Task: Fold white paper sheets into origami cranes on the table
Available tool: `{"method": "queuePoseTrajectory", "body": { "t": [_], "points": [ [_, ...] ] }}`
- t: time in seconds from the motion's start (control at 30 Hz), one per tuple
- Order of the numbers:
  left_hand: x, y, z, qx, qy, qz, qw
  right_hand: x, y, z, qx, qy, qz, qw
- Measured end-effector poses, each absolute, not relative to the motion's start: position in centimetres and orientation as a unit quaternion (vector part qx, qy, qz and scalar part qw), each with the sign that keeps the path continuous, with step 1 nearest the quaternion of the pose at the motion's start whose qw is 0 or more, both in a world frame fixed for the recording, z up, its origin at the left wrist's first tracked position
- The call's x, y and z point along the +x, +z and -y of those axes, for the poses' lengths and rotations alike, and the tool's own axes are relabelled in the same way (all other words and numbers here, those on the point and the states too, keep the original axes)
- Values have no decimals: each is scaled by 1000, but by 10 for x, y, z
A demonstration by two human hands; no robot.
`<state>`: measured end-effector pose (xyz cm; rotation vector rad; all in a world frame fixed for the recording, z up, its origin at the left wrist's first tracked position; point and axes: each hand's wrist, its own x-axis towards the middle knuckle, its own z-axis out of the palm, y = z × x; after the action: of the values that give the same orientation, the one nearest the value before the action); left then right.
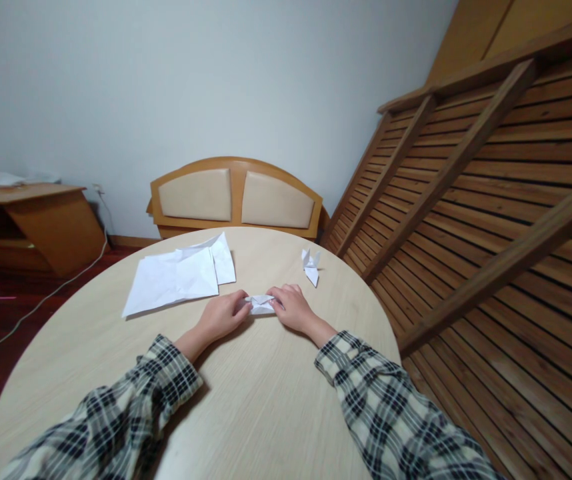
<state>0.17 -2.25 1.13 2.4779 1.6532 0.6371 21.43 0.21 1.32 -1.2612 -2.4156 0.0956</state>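
A small piece of folded white paper (262,307) lies low over the middle of the round table, between my two hands. My left hand (222,315) grips its left end, thumb toward me and fingers curled behind. Its right end is pinched by my right hand (293,308). Raised creases and a flap show along its middle, while both ends are covered by my fingers. Beyond my right hand stands a folded paper figure (311,267) with pointed tips, like an origami crane.
Creased white sheets (176,277) lie overlapping at the table's back left. Behind the round table (246,413) stands a headboard (236,193) with padded panels. A slatted wooden frame (466,220) leans along the right side. At far left are a wooden desk (56,227) and a white cable (51,300).
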Motion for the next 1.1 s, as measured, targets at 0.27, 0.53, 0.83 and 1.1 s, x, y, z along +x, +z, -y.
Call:
{"method": "queuePoseTrajectory", "body": {
  "t": [0.27, 0.53, 0.83, 1.1],
  "points": [
    [1, 12, 20, 790, 172, -588, 20, 216, 11, -2, -450, 32, 873, 184],
    [3, 14, 20, 782, 133, -609, 19, 219, 13, -4, -446, 34, 876, 180],
    [4, 17, 22, 779, 112, -617, -7, 213, 9, -2, -505, -19, 848, 156],
    [-10, 21, 18, 739, 137, -659, -20, 213, 8, -4, -510, -32, 851, 123]
  ]
}}
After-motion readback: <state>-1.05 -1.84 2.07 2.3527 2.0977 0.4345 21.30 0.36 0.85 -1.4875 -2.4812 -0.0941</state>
